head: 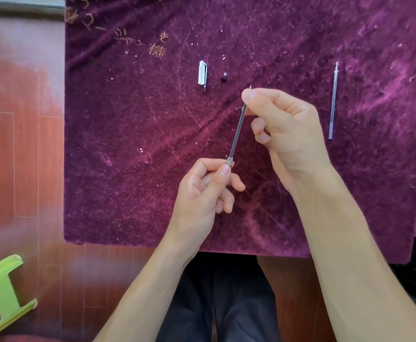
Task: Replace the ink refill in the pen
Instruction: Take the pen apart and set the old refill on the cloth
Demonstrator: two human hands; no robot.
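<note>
A thin dark ink refill (237, 133) slants over the purple cloth, held between both hands. My right hand (288, 134) pinches its upper end near the metal tip, thumb on top. My left hand (202, 191) pinches the lower end, where a short clear piece (229, 160) shows at the fingertips; anything further inside that hand is hidden. A second, pale clear refill (333, 99) lies on the cloth to the right of my right hand. A clear and silver pen cap (202, 74) and a small black pen part (224, 77) lie beyond the hands.
The purple velvet cloth (128, 144) covers the table, with brown thread scraps (156, 49) at its far left. A green plastic stool (2, 292) stands on the red floor at the lower left. My dark trousers show under the table's near edge.
</note>
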